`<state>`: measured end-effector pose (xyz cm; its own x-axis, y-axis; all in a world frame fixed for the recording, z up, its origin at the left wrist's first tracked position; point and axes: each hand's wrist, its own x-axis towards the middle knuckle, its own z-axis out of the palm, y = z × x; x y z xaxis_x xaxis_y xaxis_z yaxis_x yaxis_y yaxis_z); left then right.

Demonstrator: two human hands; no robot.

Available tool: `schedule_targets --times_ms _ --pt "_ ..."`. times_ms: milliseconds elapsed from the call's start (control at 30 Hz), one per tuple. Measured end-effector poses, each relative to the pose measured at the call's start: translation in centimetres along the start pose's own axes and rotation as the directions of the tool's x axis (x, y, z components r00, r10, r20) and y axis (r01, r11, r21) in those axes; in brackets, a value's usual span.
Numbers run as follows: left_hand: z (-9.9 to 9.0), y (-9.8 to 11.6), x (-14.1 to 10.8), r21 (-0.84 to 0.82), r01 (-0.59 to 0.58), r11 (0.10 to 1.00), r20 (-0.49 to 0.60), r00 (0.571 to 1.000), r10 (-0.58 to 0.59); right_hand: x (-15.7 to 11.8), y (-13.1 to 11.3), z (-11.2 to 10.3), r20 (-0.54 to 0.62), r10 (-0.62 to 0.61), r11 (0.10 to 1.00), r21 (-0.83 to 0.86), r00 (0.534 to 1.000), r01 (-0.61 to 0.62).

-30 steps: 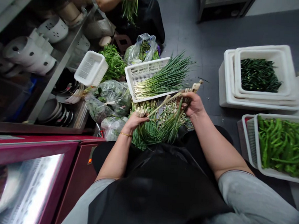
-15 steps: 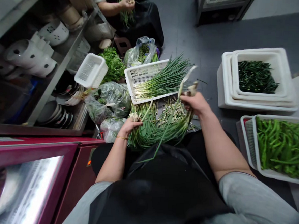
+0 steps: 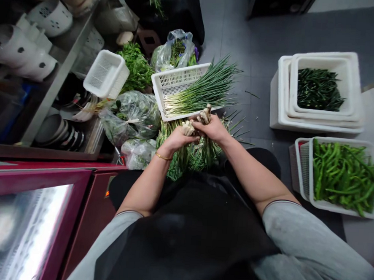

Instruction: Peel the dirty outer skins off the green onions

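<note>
My left hand point(image 3: 175, 140) is closed around a bunch of spring onions, whose clean white ends point(image 3: 187, 128) stick up above the fingers. Close beside it, my right hand point(image 3: 213, 129) grips more spring onions with brownish, rooty bulbs point(image 3: 205, 115). The two hands nearly meet over my lap, and green leaves hang below them. Just beyond lies a white slotted basket point(image 3: 181, 77) with a neat pile of spring onions point(image 3: 206, 86), white ends to the left. Loose spring onions point(image 3: 179, 167) lie beneath my hands, partly hidden by them.
Bagged vegetables point(image 3: 134, 117), leafy greens point(image 3: 135, 65) and a small white basket point(image 3: 105, 73) are on the left, beside a metal shelf point(image 3: 65, 65). Stacked white boxes point(image 3: 281, 95) and a basket of green peppers point(image 3: 346, 175) stand on the right. Another person's dark-clad leg point(image 3: 185, 13) is ahead.
My hands have come together from apart; the right moved left with its bunch. The single long spring onion it held up no longer shows separately. The view has shifted slightly.
</note>
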<state>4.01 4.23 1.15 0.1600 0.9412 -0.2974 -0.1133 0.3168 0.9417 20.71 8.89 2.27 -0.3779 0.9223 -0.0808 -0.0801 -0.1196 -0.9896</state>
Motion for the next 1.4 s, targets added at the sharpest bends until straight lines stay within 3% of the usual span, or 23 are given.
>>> schedule_targets --times_ms 67,133,200,267,333,433,533,667,833,933,1033,1133,1200,1400 --pt "-0.8 2.0 -1.4 0.008 -0.054 0.999 0.05 0.997 0.053 0.1 -0.5 -0.9 -0.032 -0.013 0.997 0.07 0.999 0.015" --pt "-2.8 4.2 -3.9 -0.057 -0.175 0.983 0.03 0.984 0.177 0.3 -0.8 -2.1 -0.064 0.021 0.987 0.158 0.998 -0.01" --pt "-4.8 5.9 -6.3 -0.143 -0.307 0.941 0.047 0.948 0.316 0.5 -0.8 -2.8 -0.041 0.109 0.962 0.254 0.993 -0.096" --pt "-5.5 6.2 -7.4 -0.178 -0.292 0.94 0.052 0.951 0.305 0.7 -0.5 -2.5 0.036 0.231 0.916 0.328 0.972 -0.23" --pt "-4.4 5.0 -6.8 -0.159 -0.151 0.976 -0.026 0.989 0.149 0.8 -0.2 -1.6 0.088 0.309 0.869 0.379 0.947 -0.319" --pt "-0.6 1.6 -3.8 -0.119 0.011 0.993 -0.134 0.991 -0.028 0.7 0.3 0.0 0.101 0.296 0.833 0.459 0.95 -0.309" --pt "2.5 -1.0 -1.2 -0.065 -0.009 0.998 -0.199 0.98 -0.004 0.5 0.7 0.8 0.077 0.229 0.804 0.547 0.97 -0.233" --pt "3.2 -2.0 -0.1 0.01 -0.051 0.999 -0.215 0.975 0.052 0.2 1.2 1.1 -0.035 0.197 0.797 0.588 0.98 -0.139" --pt "0.7 -1.6 0.3 -0.012 -0.064 0.998 -0.205 0.977 0.06 0.7 1.3 0.4 -0.021 0.097 0.883 0.462 0.995 -0.076" --pt "-1.1 -0.9 0.4 -0.061 -0.073 0.995 -0.295 0.954 0.052 1.3 1.2 -1.1 -0.127 0.101 0.94 0.338 0.987 -0.052" --pt "-2.2 0.1 0.4 -0.145 -0.111 0.983 -0.362 0.931 0.052 1.3 1.1 -1.5 -0.202 0.079 0.993 0.104 0.976 -0.059" --pt "-2.2 0.7 0.6 -0.179 -0.136 0.974 -0.413 0.909 0.05 0.5 1.6 0.0 0.009 0.063 0.976 -0.209 0.998 -0.06" --pt "-1.9 0.8 0.7 -0.155 -0.15 0.976 -0.417 0.906 0.073 0.0 2.2 1.3 0.136 0.089 0.941 -0.337 0.987 -0.038" --pt "-1.9 0.6 0.2 -0.038 -0.118 0.992 -0.237 0.966 0.106 -0.1 2.6 2.1 0.153 0.128 0.938 -0.34 0.98 -0.069"
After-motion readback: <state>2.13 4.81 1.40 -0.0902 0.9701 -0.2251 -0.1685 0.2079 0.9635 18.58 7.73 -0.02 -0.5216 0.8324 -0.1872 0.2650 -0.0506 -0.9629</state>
